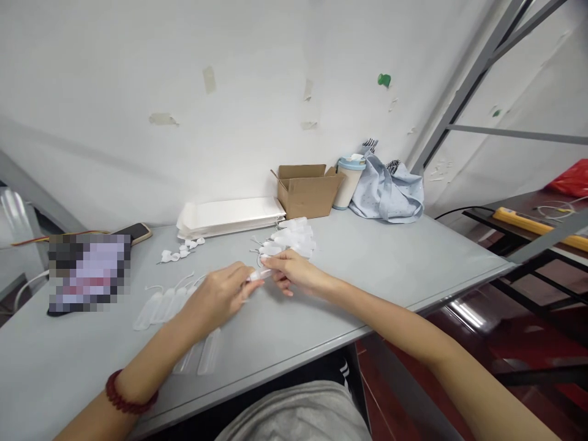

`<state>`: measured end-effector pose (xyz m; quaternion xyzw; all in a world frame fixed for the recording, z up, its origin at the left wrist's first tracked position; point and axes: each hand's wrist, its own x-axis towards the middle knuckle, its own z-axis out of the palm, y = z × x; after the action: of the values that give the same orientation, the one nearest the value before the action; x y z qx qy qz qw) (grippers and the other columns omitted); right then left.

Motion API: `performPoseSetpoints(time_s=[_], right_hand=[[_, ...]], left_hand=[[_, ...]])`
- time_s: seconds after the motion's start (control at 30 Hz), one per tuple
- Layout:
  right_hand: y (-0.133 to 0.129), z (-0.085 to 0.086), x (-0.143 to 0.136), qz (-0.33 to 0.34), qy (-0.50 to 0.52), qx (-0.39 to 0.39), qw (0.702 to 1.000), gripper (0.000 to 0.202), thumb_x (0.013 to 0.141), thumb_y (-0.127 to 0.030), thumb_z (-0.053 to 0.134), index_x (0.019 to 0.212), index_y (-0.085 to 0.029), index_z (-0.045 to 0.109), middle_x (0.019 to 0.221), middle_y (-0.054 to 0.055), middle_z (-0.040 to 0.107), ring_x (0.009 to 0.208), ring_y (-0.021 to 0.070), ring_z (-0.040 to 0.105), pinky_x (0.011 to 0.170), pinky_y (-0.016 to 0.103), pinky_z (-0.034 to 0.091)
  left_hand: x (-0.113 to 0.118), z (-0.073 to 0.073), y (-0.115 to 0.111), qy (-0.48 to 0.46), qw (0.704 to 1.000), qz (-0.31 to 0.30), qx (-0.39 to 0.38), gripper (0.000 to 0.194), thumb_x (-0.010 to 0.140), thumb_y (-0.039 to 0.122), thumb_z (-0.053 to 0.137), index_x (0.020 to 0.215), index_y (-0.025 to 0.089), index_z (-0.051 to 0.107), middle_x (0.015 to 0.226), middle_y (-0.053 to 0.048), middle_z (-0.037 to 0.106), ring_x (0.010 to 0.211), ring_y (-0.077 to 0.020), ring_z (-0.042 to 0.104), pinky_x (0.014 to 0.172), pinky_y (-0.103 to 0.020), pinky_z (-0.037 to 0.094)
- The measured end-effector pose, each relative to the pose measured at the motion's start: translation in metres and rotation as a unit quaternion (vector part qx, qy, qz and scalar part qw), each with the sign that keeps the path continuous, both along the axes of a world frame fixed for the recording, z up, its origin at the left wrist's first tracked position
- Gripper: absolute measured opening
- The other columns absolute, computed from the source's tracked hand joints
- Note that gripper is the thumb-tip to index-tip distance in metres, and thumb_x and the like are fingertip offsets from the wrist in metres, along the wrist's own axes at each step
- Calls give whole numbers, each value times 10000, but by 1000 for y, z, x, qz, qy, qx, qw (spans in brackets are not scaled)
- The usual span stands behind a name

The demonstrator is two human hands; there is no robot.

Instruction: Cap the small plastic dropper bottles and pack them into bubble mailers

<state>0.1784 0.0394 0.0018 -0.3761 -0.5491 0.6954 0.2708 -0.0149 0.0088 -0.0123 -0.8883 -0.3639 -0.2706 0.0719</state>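
Over the grey table, my left hand (227, 288) and my right hand (291, 272) are both closed on one small translucent tube with a white cap (260, 275). My left fingers pinch one end and my right fingers the other. Just beyond my right hand lies a pile of capped tubes (294, 236) with thin strings. A row of similar capped tubes with loops (158, 309) rests left of my left hand. Clear tubes (210, 352) lie nearer the table edge, partly behind my left forearm. Loose white caps (177, 252) sit farther back.
Along the wall stand a stack of white flat packs (229, 215), an open cardboard box (305, 197), a lidded cup (349, 184) and a light blue cloth bag (390, 193). At left are a phone (139, 232) and a blurred purple item (92, 269). A metal frame (463, 104) rises at right.
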Motion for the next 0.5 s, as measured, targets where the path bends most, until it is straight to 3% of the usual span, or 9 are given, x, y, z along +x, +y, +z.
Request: performPoseSetpoints(time_s=[0.1,0.2,0.27,0.37,0.5], right_hand=[[7,-3,2,-78,-19,175,981,379,896,-415,516,608,-177,450,506,-65,398,422,68,406,431,207,368],[20,-5,10,-162,-99,360,913,231,901,-361,515,857,-162,624,672,-3,579,592,102,519,545,214,409],[29,-7,16,-180,-159,454,858,198,892,-320,545,977,-177,653,840,40,643,703,125,553,617,233,431],[43,-14,23,-177,-235,529,796,189,892,-263,562,1022,-176,667,917,69,649,741,146,569,684,268,440],[56,-24,29,-171,-314,564,745,181,870,-188,581,1028,-169,667,985,102,638,930,220,566,773,327,445]], left_hand=[[-19,2,16,-45,995,62,-65,269,928,369,445,1050,176,588,916,-71,646,774,-187,603,668,-284,473],[-48,-1,31,11,978,201,-55,316,913,298,391,1085,134,600,1042,-145,614,987,-295,560,817,-417,468],[-67,-3,38,70,958,275,-46,343,899,234,368,1107,98,604,1125,-190,578,1073,-340,514,854,-454,449],[-86,-2,44,148,940,301,-67,344,871,164,372,1091,101,629,1114,-187,595,1082,-346,518,845,-432,452],[-94,2,49,181,931,294,-116,362,831,110,381,1050,119,669,997,-147,653,972,-306,583,726,-341,471]])
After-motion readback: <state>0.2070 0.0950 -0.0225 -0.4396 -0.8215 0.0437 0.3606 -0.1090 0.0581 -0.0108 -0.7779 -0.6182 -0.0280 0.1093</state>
